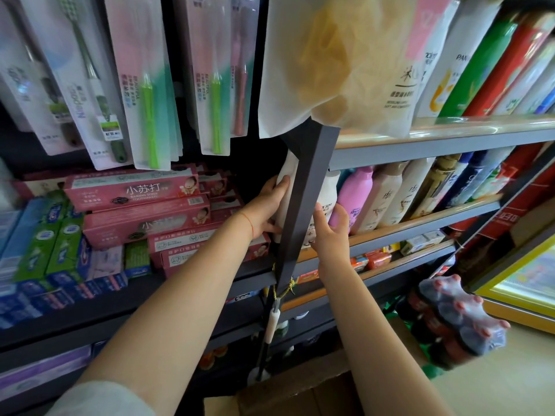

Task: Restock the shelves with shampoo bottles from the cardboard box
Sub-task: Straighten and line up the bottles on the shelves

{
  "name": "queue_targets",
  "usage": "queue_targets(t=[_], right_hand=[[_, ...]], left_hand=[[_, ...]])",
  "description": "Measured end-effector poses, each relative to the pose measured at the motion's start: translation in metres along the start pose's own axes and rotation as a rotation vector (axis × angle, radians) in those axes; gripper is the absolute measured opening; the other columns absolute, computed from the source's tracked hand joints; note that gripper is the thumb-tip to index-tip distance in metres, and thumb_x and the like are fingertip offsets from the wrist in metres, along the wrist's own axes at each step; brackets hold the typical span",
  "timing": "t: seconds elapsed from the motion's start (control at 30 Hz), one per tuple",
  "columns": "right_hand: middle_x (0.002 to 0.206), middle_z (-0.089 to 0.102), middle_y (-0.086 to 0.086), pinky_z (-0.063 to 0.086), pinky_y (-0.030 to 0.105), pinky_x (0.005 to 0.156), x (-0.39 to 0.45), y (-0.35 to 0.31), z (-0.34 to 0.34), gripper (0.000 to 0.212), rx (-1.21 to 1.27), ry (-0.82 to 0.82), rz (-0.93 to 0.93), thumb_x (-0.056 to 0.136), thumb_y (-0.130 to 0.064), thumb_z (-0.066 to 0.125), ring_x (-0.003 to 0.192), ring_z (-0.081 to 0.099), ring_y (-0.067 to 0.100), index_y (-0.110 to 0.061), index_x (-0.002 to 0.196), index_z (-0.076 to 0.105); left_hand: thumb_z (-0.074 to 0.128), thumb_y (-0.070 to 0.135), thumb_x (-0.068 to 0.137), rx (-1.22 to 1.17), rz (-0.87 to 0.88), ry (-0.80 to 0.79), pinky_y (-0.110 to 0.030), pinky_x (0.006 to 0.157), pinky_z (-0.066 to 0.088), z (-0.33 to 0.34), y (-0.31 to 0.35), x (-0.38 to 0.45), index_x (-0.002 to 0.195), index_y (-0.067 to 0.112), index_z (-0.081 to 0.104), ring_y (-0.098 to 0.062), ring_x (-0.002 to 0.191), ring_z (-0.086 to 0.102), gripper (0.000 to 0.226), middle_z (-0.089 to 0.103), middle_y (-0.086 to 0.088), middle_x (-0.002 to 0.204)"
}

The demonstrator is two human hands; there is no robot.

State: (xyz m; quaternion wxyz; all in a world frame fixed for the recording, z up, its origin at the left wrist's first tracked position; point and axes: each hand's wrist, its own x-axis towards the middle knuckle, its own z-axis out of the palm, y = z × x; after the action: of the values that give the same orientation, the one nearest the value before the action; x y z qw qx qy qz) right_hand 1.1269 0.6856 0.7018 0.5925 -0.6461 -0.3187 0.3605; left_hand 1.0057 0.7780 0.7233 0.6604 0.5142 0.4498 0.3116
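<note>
The person's left hand (pixel 268 205) curled round the left side of a white shampoo bottle (pixel 283 190) standing at the left end of the middle shelf (pixel 420 223), while the right hand (pixel 329 232) lay with loosely spread fingers against the front of the neighbouring white bottle (pixel 329 196), holding nothing that could be made out. A dark upright post (pixel 306 199) crossed in front of both bottles and hid much of them, so the left grip could be judged only in part.

The likeliest trouble was the bottle catching on that post or on the shelf lip above, tipping sideways into the pink bottle (pixel 356 196) and setting the row toppling. A hanging pouch (pixel 336 64) drooped close overhead and could be snagged by a lifted wrist. To the left, the stacked toothpaste boxes (pixel 135 190) sat just beside the left hand, leaving little room. The cardboard box (pixel 300 391) stood open below, between the forearms.
</note>
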Motion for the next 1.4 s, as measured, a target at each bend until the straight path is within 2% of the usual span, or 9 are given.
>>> queue_targets(t=[0.63, 0.83, 0.9, 0.97, 1.07, 1.13, 1.27, 1.33, 1.4], right_hand=[[0.128, 0.049, -0.004, 0.052, 0.044, 0.098, 0.001, 0.001, -0.001, 0.064, -0.043, -0.014, -0.017, 0.089, -0.054, 0.062, 0.114, 0.053, 0.020, -0.033, 0.143, 0.036], [0.128, 0.054, 0.002, 0.051, 0.048, 0.100, 0.000, 0.002, -0.010, 0.060, -0.062, -0.010, -0.003, 0.083, -0.062, 0.061, 0.111, 0.056, 0.023, -0.032, 0.133, 0.045], [0.129, 0.054, 0.002, 0.049, 0.051, 0.102, -0.002, 0.002, -0.014, 0.064, -0.051, -0.014, 0.022, 0.083, -0.062, 0.061, 0.114, 0.056, 0.025, -0.030, 0.136, 0.046], [0.127, 0.052, -0.002, 0.049, 0.050, 0.103, -0.005, 0.001, -0.018, 0.058, -0.038, -0.023, 0.042, 0.088, -0.058, 0.060, 0.113, 0.054, 0.022, -0.028, 0.136, 0.047], [0.110, 0.057, -0.009, 0.051, 0.047, 0.100, -0.010, -0.001, -0.024, 0.030, 0.022, -0.035, 0.073, 0.094, -0.046, 0.059, 0.108, 0.058, 0.019, -0.028, 0.118, 0.056], [0.101, 0.061, -0.008, 0.053, 0.047, 0.097, -0.012, -0.003, -0.029, 0.017, 0.056, -0.045, 0.070, 0.094, -0.037, 0.059, 0.100, 0.061, 0.018, -0.026, 0.108, 0.060], [0.104, 0.065, 0.001, 0.055, 0.048, 0.093, -0.003, -0.004, -0.052, 0.021, 0.062, -0.078, 0.038, 0.091, -0.015, 0.055, 0.093, 0.062, 0.020, -0.022, 0.109, 0.062], [0.116, 0.062, 0.004, 0.054, 0.040, 0.092, 0.010, -0.001, -0.070, 0.028, 0.019, -0.106, -0.031, 0.089, -0.012, 0.055, 0.102, 0.061, 0.020, -0.026, 0.113, 0.059], [0.122, 0.057, 0.006, 0.052, 0.036, 0.091, 0.027, 0.003, -0.088, 0.037, -0.048, -0.161, -0.141, 0.088, -0.010, 0.056, 0.106, 0.059, 0.020, -0.025, 0.122, 0.057]], left_hand=[[0.050, 0.080, 0.083, 0.018, 0.038, -0.052, -0.055, 0.091, 0.054, 0.009, 0.000, 0.002, 0.140, 0.051, 0.040, -0.025, 0.112, 0.062, 0.065, 0.064, 0.004, 0.124], [0.046, 0.066, 0.090, 0.018, 0.045, 0.173, -0.045, 0.094, 0.053, 0.006, -0.004, -0.006, 0.142, 0.040, 0.043, -0.020, 0.115, 0.058, 0.059, 0.057, 0.006, 0.135], [0.045, 0.050, 0.099, 0.005, 0.161, 0.277, -0.038, 0.098, 0.047, 0.008, -0.004, -0.023, 0.129, 0.027, 0.055, -0.014, 0.109, 0.055, 0.039, 0.057, 0.008, 0.124], [0.049, 0.031, 0.100, -0.087, 0.303, 0.458, -0.035, 0.083, 0.047, 0.017, -0.007, -0.051, 0.096, 0.023, 0.059, -0.016, 0.089, 0.056, 0.014, 0.060, 0.001, 0.098], [0.051, 0.021, 0.089, -0.145, 0.475, 0.698, -0.032, 0.057, 0.039, 0.043, -0.018, -0.098, 0.067, 0.021, 0.058, -0.019, 0.061, 0.050, 0.023, 0.056, 0.002, 0.064], [0.051, 0.020, 0.085, -0.038, 0.535, 0.645, -0.034, 0.055, 0.037, 0.067, -0.024, -0.120, 0.061, 0.016, 0.056, -0.019, 0.056, 0.046, 0.025, 0.051, 0.000, 0.055], [0.055, 0.022, 0.088, 0.335, 0.480, 0.484, -0.041, 0.067, 0.053, 0.115, -0.034, -0.117, 0.072, 0.016, 0.068, -0.019, 0.066, 0.062, 0.021, 0.065, -0.003, 0.067], [0.058, 0.018, 0.091, 0.397, 0.396, 0.494, -0.034, 0.085, 0.053, 0.134, -0.036, -0.101, 0.099, 0.022, 0.072, -0.015, 0.090, 0.066, 0.016, 0.071, 0.003, 0.095], [0.059, 0.016, 0.090, 0.476, 0.325, 0.517, -0.028, 0.095, 0.044, 0.152, -0.037, -0.084, 0.131, 0.025, 0.058, -0.014, 0.107, 0.058, 0.041, 0.058, 0.001, 0.121]])
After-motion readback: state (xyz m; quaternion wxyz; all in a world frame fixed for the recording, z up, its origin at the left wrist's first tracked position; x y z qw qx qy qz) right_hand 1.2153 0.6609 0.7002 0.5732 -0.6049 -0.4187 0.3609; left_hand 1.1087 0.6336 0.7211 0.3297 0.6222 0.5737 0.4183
